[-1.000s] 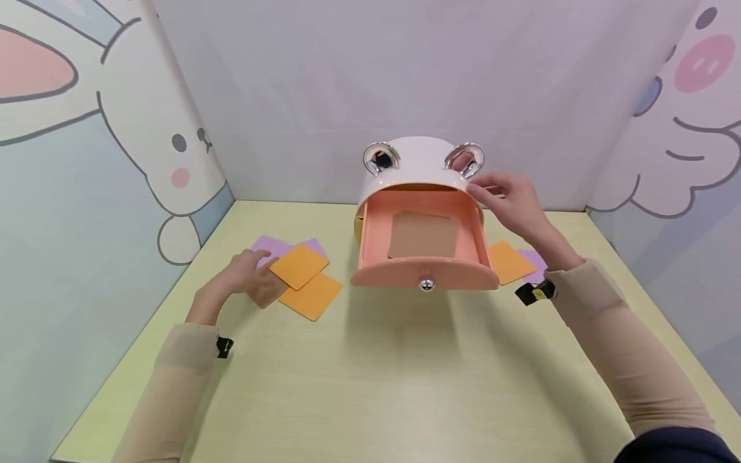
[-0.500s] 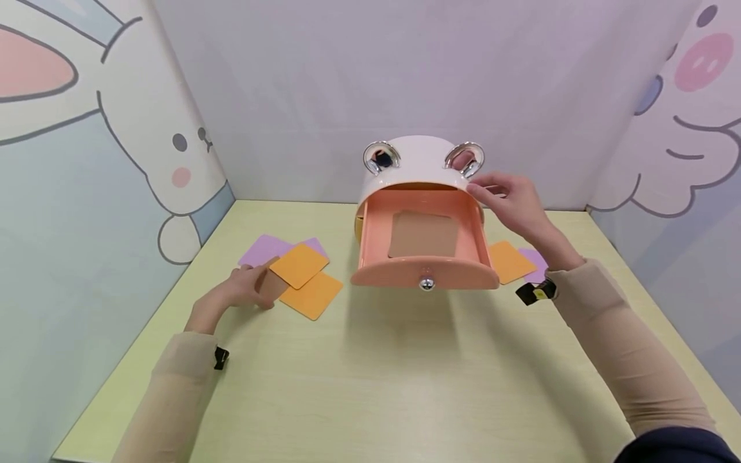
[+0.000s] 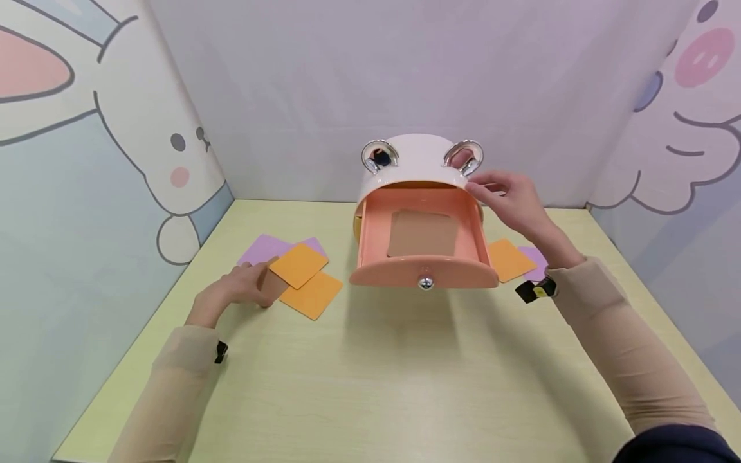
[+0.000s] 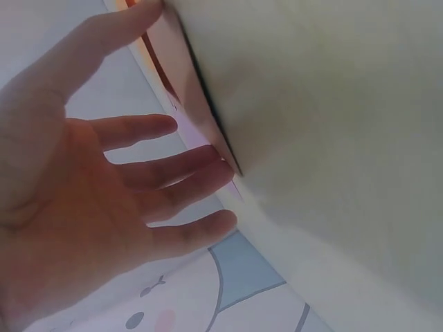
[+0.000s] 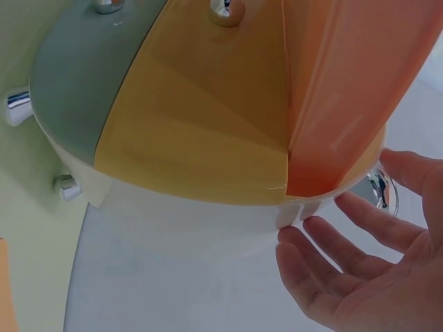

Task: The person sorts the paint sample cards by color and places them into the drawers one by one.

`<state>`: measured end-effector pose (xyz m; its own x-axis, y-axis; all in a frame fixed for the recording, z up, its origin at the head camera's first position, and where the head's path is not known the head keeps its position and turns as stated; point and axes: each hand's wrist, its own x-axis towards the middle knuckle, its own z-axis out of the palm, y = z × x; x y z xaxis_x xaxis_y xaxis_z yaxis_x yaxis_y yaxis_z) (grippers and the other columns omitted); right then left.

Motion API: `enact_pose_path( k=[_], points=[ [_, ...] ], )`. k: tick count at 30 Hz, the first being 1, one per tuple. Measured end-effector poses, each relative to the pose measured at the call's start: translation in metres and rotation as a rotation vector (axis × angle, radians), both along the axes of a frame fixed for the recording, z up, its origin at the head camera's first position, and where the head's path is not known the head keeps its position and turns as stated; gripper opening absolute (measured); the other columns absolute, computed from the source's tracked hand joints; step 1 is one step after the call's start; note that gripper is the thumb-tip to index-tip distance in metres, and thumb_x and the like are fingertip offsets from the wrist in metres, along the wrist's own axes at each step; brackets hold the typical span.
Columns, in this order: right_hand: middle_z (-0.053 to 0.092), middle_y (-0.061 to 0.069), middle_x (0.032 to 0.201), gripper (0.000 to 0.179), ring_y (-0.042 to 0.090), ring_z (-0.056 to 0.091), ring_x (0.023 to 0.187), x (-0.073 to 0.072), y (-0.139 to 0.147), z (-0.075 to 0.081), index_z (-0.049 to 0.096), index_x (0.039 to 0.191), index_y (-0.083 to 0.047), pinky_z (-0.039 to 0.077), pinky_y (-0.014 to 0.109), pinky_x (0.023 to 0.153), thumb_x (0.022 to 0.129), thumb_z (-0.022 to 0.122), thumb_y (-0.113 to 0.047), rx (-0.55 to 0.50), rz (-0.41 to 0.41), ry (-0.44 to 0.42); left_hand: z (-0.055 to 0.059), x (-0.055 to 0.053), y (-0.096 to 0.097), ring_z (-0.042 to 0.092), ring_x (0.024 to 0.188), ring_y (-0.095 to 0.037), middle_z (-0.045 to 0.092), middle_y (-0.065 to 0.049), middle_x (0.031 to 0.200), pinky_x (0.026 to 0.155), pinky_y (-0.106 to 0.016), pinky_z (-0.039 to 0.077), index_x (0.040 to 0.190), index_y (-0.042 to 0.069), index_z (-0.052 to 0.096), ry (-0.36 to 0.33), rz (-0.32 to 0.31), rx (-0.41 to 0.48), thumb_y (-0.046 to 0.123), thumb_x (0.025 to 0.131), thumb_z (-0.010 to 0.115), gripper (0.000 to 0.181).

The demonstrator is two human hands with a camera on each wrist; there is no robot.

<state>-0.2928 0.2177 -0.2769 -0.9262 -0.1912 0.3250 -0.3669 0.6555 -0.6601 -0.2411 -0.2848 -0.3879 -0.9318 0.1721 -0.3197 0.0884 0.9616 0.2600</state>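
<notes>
On the left of the table, my left hand (image 3: 234, 287) grips a brown card (image 3: 270, 287) at its edges. In the left wrist view the thumb is at one end of the card (image 4: 181, 66) and fingertips touch the other. One corner lies under an orange card (image 3: 298, 265). My right hand (image 3: 515, 204) holds the rim of a white frog-shaped drawer box (image 3: 419, 154), thumb and fingertips touching its upper right side. The box's coral drawer (image 3: 424, 275) is pulled out, with brown cards (image 3: 422, 234) inside.
Another orange card (image 3: 312, 297) and purple cards (image 3: 263, 249) lie by my left hand. Right of the box are an orange card (image 3: 509, 261) and a purple card (image 3: 534, 262). Yellow (image 5: 201, 124) and grey-green (image 5: 83, 76) drawers are closed. Printed walls enclose the table.
My left hand has shifted from the purple cards to the brown card and taken it by its edges. My right hand and the drawer box have stayed still.
</notes>
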Motion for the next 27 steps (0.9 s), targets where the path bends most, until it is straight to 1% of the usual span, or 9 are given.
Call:
enact_pose_path(
  k=[3, 5, 7, 10, 14, 19, 22, 25, 27],
  points=[
    [0.067, 0.014, 0.117, 0.045, 0.024, 0.061, 0.105, 0.0001, -0.0002, 0.0006, 0.067, 0.119, -0.010, 0.050, 0.038, 0.088, 0.093, 0.059, -0.045, 0.001, 0.004, -0.005, 0.0018, -0.0018, 0.0008, 0.046, 0.102, -0.036, 0.050, -0.022, 0.114, 0.081, -0.056, 0.045, 0.148, 0.003, 0.030, 0.008, -0.012, -0.035, 0.034, 0.076, 0.075, 0.090],
    [0.067, 0.014, 0.117, 0.045, 0.024, 0.061, 0.105, 0.0002, -0.0003, 0.0013, 0.067, 0.119, -0.009, 0.050, 0.039, 0.088, 0.093, 0.059, -0.045, 0.000, 0.007, -0.007, 0.0023, -0.0033, 0.0013, 0.048, 0.099, -0.034, 0.051, -0.019, 0.108, 0.081, -0.057, 0.044, 0.140, 0.002, 0.039, 0.014, -0.021, -0.064, 0.035, 0.075, 0.075, 0.081],
    [0.067, 0.015, 0.116, 0.045, 0.024, 0.061, 0.105, 0.0003, -0.0005, 0.0018, 0.067, 0.119, -0.009, 0.050, 0.036, 0.087, 0.093, 0.059, -0.045, 0.001, 0.007, -0.005, 0.0029, -0.0050, 0.0017, 0.048, 0.095, -0.033, 0.051, -0.017, 0.102, 0.079, -0.056, 0.044, 0.126, 0.001, 0.046, 0.015, -0.029, -0.085, 0.035, 0.074, 0.075, 0.070],
    [0.067, 0.015, 0.116, 0.044, 0.024, 0.061, 0.104, 0.0002, -0.0010, 0.0026, 0.067, 0.119, -0.009, 0.049, 0.029, 0.084, 0.093, 0.059, -0.044, 0.002, 0.005, 0.000, 0.0025, -0.0073, 0.0014, 0.049, 0.093, -0.031, 0.051, -0.015, 0.099, 0.078, -0.053, 0.044, 0.113, 0.002, 0.048, 0.011, -0.025, -0.105, 0.036, 0.073, 0.075, 0.059],
    [0.067, 0.015, 0.116, 0.044, 0.024, 0.061, 0.104, 0.0005, -0.0014, 0.0030, 0.067, 0.119, -0.008, 0.048, 0.025, 0.082, 0.093, 0.059, -0.043, 0.003, 0.008, 0.000, 0.0021, -0.0096, 0.0011, 0.049, 0.094, -0.031, 0.050, -0.016, 0.101, 0.076, -0.049, 0.046, 0.112, 0.002, 0.047, -0.007, -0.010, -0.103, 0.038, 0.072, 0.075, 0.061],
    [0.067, 0.015, 0.117, 0.045, 0.024, 0.060, 0.105, 0.0007, -0.0013, 0.0028, 0.066, 0.120, -0.008, 0.049, 0.032, 0.085, 0.094, 0.058, -0.044, 0.003, 0.012, -0.008, 0.0026, -0.0100, -0.0001, 0.046, 0.095, -0.033, 0.048, -0.017, 0.101, 0.075, -0.047, 0.045, 0.110, 0.002, 0.047, -0.015, 0.004, -0.090, 0.038, 0.072, 0.075, 0.060],
    [0.067, 0.014, 0.117, 0.046, 0.024, 0.060, 0.106, 0.0004, -0.0011, 0.0021, 0.066, 0.120, -0.008, 0.050, 0.034, 0.086, 0.094, 0.058, -0.044, 0.003, 0.012, -0.011, 0.0035, -0.0081, -0.0007, 0.045, 0.098, -0.035, 0.048, -0.019, 0.103, 0.077, -0.051, 0.044, 0.114, 0.000, 0.045, -0.025, 0.018, -0.089, 0.038, 0.072, 0.074, 0.063],
    [0.067, 0.014, 0.117, 0.045, 0.024, 0.061, 0.105, 0.0002, -0.0010, 0.0014, 0.066, 0.120, -0.009, 0.050, 0.031, 0.085, 0.093, 0.059, -0.044, 0.002, 0.010, -0.011, 0.0041, -0.0060, -0.0006, 0.045, 0.101, -0.039, 0.047, -0.022, 0.107, 0.081, -0.058, 0.043, 0.118, -0.002, 0.042, -0.044, 0.032, -0.094, 0.038, 0.073, 0.072, 0.068],
    [0.067, 0.014, 0.116, 0.044, 0.024, 0.061, 0.105, 0.0000, -0.0010, 0.0010, 0.067, 0.119, -0.008, 0.049, 0.029, 0.084, 0.094, 0.059, -0.043, -0.001, 0.010, -0.008, 0.0043, -0.0051, -0.0009, 0.044, 0.103, -0.041, 0.047, -0.024, 0.109, 0.083, -0.063, 0.042, 0.118, -0.004, 0.041, -0.047, 0.037, -0.097, 0.038, 0.072, 0.072, 0.069]
  ],
)
